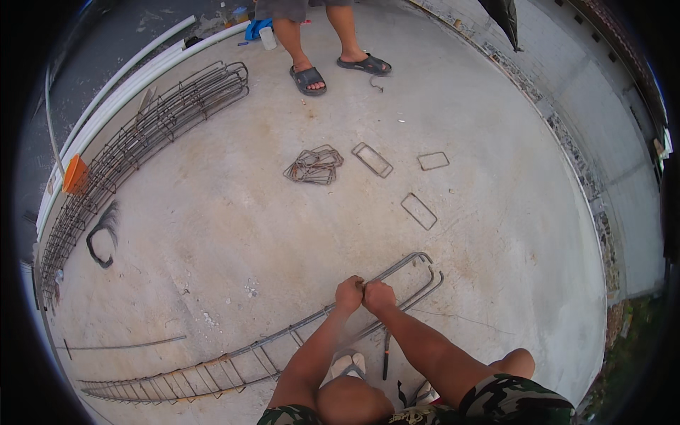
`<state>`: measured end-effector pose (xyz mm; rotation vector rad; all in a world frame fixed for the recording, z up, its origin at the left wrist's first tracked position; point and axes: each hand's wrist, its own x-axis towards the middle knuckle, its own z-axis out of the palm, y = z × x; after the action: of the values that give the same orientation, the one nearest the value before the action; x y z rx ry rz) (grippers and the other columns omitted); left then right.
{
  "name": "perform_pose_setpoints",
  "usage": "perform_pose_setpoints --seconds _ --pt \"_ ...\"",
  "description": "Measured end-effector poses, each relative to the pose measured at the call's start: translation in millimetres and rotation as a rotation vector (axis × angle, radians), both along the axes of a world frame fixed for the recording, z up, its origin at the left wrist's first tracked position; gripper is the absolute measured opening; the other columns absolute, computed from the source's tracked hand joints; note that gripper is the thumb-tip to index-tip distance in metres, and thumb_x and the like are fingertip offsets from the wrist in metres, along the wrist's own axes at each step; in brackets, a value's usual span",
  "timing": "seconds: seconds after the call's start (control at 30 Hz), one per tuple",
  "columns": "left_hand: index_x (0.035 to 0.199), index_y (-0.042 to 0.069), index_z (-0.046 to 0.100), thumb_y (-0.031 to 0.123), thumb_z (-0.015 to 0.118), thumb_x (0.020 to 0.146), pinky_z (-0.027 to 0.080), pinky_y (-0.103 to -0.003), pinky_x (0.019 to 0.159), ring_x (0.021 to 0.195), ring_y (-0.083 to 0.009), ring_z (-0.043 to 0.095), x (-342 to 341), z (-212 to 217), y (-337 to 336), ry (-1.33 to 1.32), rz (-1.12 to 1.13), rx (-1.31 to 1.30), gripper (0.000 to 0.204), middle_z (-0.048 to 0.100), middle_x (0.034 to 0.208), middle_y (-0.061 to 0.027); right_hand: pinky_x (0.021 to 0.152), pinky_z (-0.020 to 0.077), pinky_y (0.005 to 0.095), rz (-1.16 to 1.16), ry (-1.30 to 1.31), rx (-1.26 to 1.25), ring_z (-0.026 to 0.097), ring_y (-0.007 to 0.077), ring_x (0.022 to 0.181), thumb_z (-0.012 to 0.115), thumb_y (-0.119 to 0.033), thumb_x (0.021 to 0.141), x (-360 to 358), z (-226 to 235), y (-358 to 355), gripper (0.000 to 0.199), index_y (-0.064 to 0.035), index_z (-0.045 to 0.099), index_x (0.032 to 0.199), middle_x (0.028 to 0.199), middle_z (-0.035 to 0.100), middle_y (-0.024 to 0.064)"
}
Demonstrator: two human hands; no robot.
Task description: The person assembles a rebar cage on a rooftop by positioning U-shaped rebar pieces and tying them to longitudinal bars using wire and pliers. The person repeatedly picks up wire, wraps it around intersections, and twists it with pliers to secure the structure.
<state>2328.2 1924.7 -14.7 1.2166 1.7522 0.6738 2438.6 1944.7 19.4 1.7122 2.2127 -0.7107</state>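
A long, narrow rebar cage point(230, 356) lies across the floor before me, its hooked bar ends at the right. My left hand point(348, 294) is closed at the cage's far bars, close to the hooked end. Right beside it, my right hand point(379, 297) is closed on the same bars, knuckles up. The fingers hide the exact grip, and a small brownish bit shows between the hands. Below my right forearm, a dark-handled tool point(386, 358) lies by my feet. Farther off are a pile of rectangular stirrups point(314, 166) and a few loose stirrups point(419, 211).
Another person point(308, 74) stands in black sandals at the far side. Stacked rebar cages point(170, 106) and white pipes point(113, 120) run along the left, with an orange object point(74, 173). A coil of black wire point(103, 237) and a thin rod point(134, 345) lie nearer.
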Motion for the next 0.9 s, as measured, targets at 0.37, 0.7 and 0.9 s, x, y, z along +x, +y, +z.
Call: perform_pose_setpoints --seconds 0.37,0.7,0.9 --pt "0.140 0.009 0.034 0.014 0.048 0.084 0.042 -0.043 0.096 0.114 -0.0372 0.053 -4.2 6.6 -16.0 0.166 -0.604 -0.186 0.058 0.053 0.125 -0.0240 0.073 0.0534 0.0440 0.340 -0.166 -0.055 0.067 0.0316 0.088 0.050 -0.012 0.082 53.8 116.1 23.7 0.023 -0.0031 0.069 0.092 0.096 0.068 0.0172" --pt "0.131 0.001 0.045 0.024 0.054 0.085 0.042 -0.040 0.096 0.113 -0.0351 0.053 -49.6 85.2 14.7 0.280 -0.519 -0.024 0.052 0.057 0.121 -0.0214 0.072 0.0536 0.0432 0.418 -0.110 0.061 0.067 0.0322 0.087 0.049 -0.012 0.081 107.0 165.1 6.4 0.022 -0.0039 0.068 0.090 0.094 0.068 0.0166" --pt "0.131 0.003 0.047 0.024 0.057 0.087 0.047 -0.035 0.091 0.107 -0.0279 0.059 -18.3 247.0 33.9 0.133 -0.389 0.091 0.049 0.060 0.118 -0.0175 0.069 0.0537 0.0427 0.399 -0.090 0.147 0.068 0.0307 0.083 0.049 -0.013 0.082 175.4 160.5 3.2 0.023 -0.0061 0.070 0.088 0.090 0.068 0.0165"
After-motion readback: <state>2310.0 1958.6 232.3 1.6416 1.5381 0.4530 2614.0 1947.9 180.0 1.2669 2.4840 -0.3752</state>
